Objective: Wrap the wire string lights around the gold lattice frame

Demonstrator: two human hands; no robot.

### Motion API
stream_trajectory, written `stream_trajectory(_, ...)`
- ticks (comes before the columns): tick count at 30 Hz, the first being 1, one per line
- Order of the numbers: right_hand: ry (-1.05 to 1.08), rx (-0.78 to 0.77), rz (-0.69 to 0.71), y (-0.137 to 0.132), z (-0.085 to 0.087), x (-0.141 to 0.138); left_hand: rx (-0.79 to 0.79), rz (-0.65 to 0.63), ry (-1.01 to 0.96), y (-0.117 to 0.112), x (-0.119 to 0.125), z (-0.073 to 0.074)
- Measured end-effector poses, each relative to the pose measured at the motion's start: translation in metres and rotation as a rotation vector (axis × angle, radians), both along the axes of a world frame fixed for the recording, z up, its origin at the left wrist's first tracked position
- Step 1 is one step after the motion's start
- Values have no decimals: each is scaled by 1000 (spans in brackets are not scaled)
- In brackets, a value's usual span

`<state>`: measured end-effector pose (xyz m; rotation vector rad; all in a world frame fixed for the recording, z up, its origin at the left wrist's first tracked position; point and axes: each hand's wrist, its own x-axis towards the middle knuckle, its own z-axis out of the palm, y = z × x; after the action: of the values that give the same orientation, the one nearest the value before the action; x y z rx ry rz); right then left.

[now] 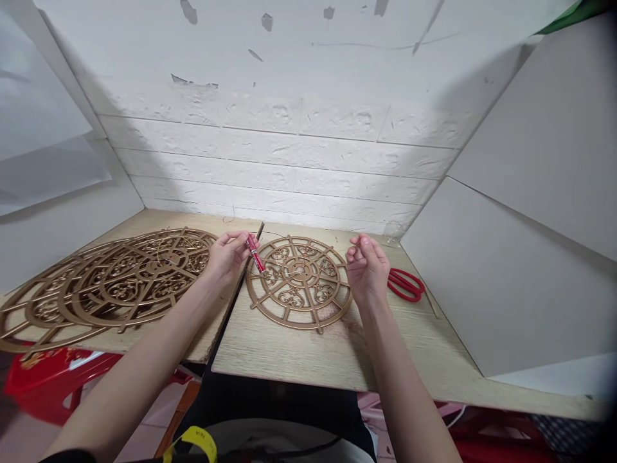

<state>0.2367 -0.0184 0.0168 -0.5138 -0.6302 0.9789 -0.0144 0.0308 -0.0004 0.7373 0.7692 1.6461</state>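
Two hands are raised over the tabletop (289,350), which is made of two pale wooden boards with a dark gap running between them. The left hand (224,256) has its grip clamped on one small red tube (255,254), held between thumb and fingertips. The tube tilts down toward the upper left rim of the small gold disc (299,283). It hangs just above that rim, over the gap between the boards. The right hand (367,267) hovers over the right edge of the same disc with its fingers curled in. Whether its grip is closed on anything cannot be told.

There is one small gold disc, a flat openwork wheel lying on the right board between the two hands. On the left board lie the large gold discs (110,283), overlapping in a loose pile. At least two are there, but the exact count is not clear. One pair of red scissors (405,284) lies just right of the right hand, near a grey panel (506,283) that stands along that side. A white brick wall (289,154) closes the back. Below the tabletop's front edge, a red stool (43,379) shows on the left and a yellow tape (193,440) at the bottom.
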Motion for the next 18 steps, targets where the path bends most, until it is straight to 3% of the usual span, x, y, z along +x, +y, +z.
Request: stream_trajectory(18,-4,-12,-44,2,-1,7,-17,11,24,-1,2,1)
